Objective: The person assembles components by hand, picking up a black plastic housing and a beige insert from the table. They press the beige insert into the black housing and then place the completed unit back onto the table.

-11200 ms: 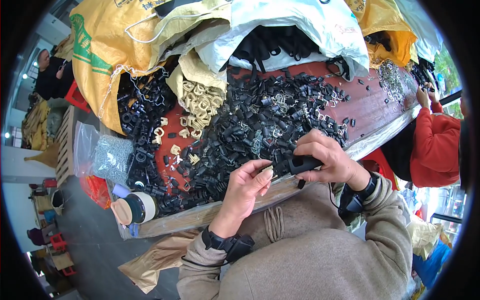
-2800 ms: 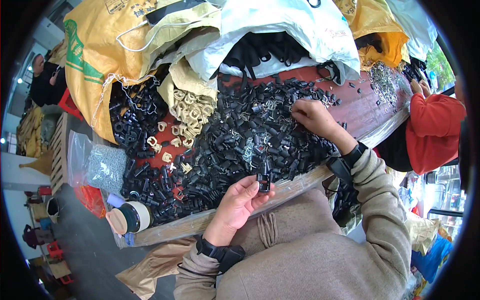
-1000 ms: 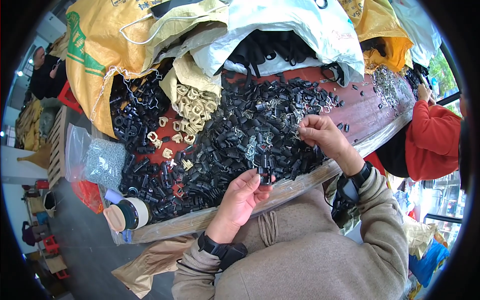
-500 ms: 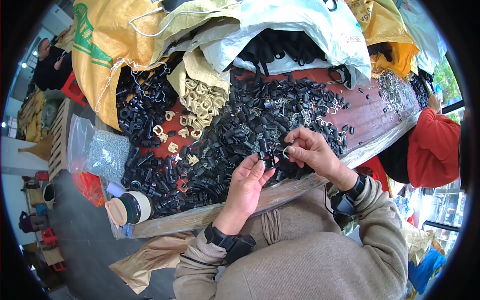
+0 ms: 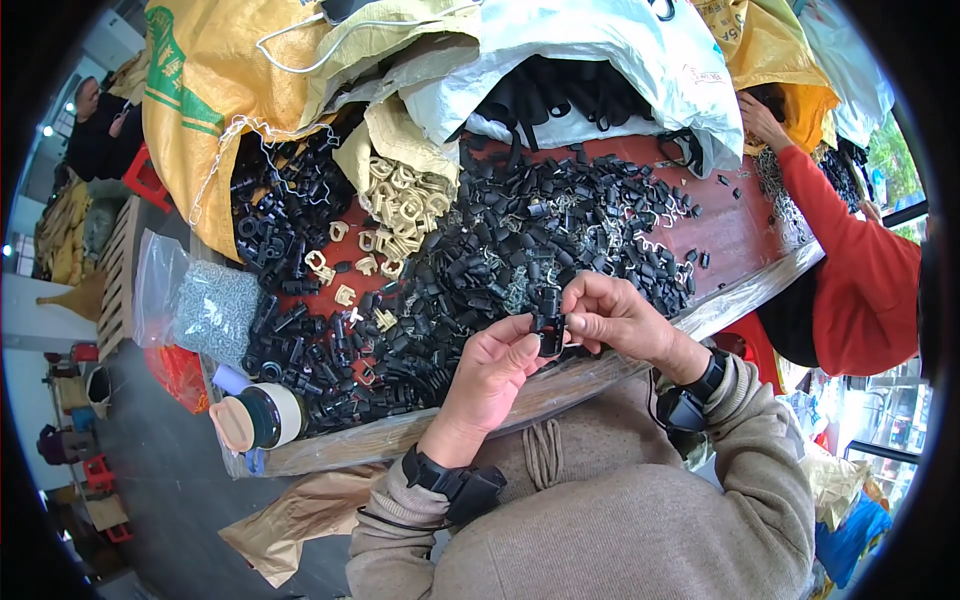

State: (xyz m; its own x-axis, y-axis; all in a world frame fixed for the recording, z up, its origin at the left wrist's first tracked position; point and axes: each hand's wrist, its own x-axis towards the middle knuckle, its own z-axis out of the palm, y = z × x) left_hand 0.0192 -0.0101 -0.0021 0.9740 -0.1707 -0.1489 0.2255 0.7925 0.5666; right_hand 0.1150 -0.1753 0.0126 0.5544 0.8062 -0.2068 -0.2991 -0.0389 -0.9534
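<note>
Both of my hands meet above the near edge of a tray-like worktable. My left hand is closed, its thumb and fingers pinching a small black plastic fitting held upright. My right hand is closed against the fitting's right side, pinching a small bent wire clip at its lower end; the fingertips partly hide the clip. Beyond my hands spreads a heap of small black plastic parts mixed with bent wire clips.
Beige plastic clips spill from a sack. Black fittings lie at left, near a bag of small screws and a lidded jar. A white sack stands behind. At right, a co-worker's red-sleeved arm reaches into a yellow sack.
My right hand has moved left, bringing the wire clip against the fitting, which has shifted slightly right in my left hand. The co-worker's arm has reached out to the yellow sack.
</note>
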